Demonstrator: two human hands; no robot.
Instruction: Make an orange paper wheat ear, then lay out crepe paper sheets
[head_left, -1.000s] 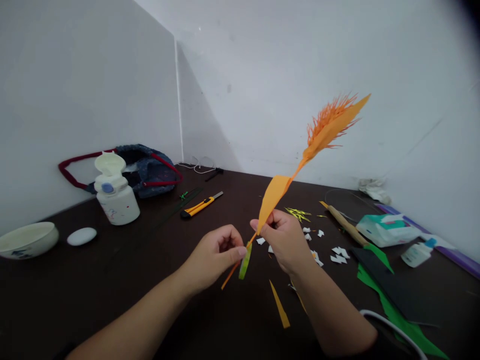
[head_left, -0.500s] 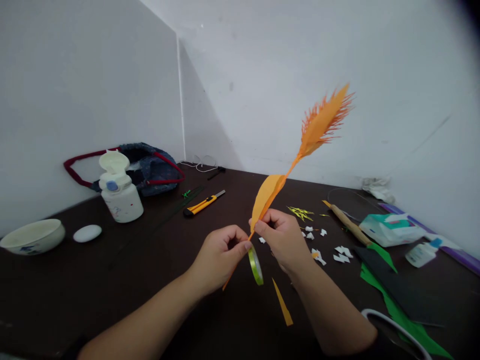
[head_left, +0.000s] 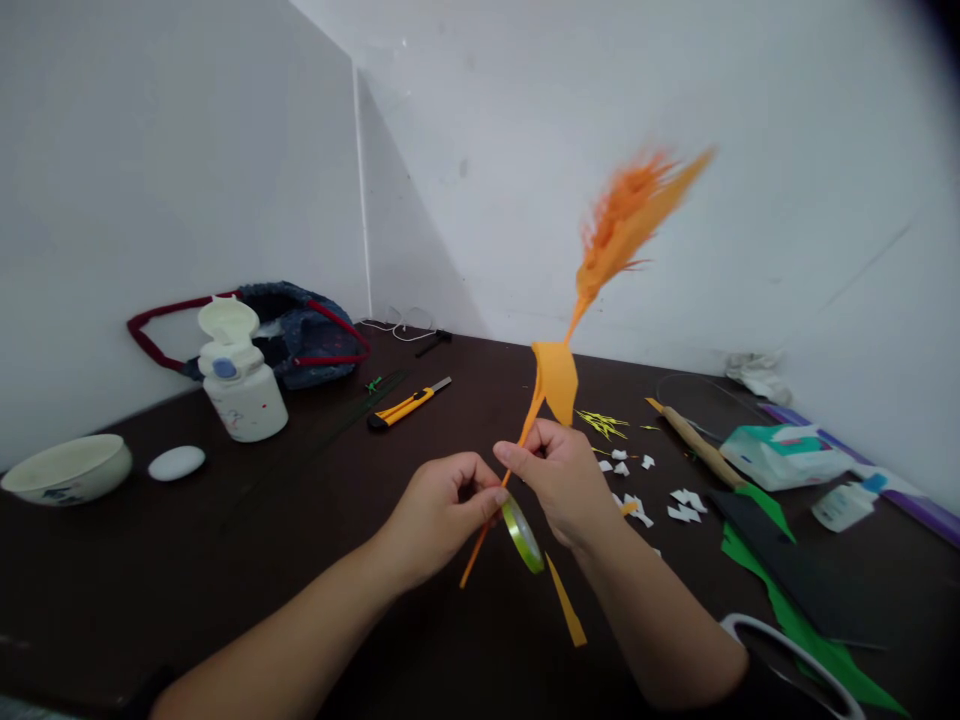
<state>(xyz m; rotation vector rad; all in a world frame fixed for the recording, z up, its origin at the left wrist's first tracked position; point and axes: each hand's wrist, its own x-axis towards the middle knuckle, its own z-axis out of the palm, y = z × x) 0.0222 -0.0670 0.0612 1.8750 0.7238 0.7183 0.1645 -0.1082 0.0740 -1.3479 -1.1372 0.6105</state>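
Observation:
An orange paper plant stem [head_left: 532, 408] leans up to the right between my hands, topped by a fringed orange head [head_left: 634, 225] that is blurred by motion. A broad orange paper leaf [head_left: 559, 382] sticks out midway along it. My right hand [head_left: 566, 480] pinches the stem below the leaf. Just lower, my left hand [head_left: 450, 505] closes thumb and finger on the stem, whose bare end pokes out beneath. A yellow-green roll of tape [head_left: 523, 538] hangs at my left fingertips, beside the stem. Under it a pointed orange paper strip [head_left: 566, 602] lies on the dark table [head_left: 337, 610].
Beyond my hands lies a yellow utility knife [head_left: 409, 407], blade out. At left stand a bowl [head_left: 67, 470], a white oval object [head_left: 176, 463] and a bottle [head_left: 246, 395] before a denim bag [head_left: 315, 340]. At right are paper scraps [head_left: 686, 505], green paper [head_left: 795, 610] and a glue bottle [head_left: 847, 503].
The stem has turned in my fingers, so the leaf now faces right and the fringed head shows another side. The tape roll has swung slightly right. Both hands stay nearly in place.

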